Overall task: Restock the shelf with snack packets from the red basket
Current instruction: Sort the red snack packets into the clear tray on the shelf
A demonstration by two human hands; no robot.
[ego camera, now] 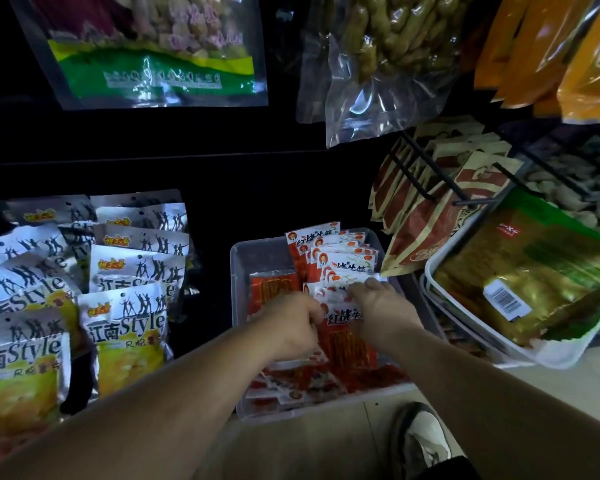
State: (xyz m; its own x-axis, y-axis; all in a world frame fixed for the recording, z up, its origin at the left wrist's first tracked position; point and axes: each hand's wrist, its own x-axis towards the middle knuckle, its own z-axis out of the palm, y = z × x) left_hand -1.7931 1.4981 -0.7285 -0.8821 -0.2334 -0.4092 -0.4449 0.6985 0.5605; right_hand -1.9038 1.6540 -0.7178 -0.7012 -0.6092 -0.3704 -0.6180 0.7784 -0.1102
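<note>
A clear plastic bin [253, 258] on the low shelf holds red and white snack packets [340, 258], standing in a row at the back and lying flat at the front. My left hand [288, 327] has its fingers curled round the left edge of a red packet [347, 341] in the middle of the bin. My right hand [381, 306] lies over the packets' tops on the right, its fingers bent onto a white packet edge. No red basket shows in the head view.
Silver and yellow "Style" bags [125, 327] fill the shelf to the left. Brown and red pouches [440, 216] hang on black pegs at right, above a white basket [492, 334] with a gold bag. Clear bags hang overhead. My shoe [423, 441] is on the tiled floor.
</note>
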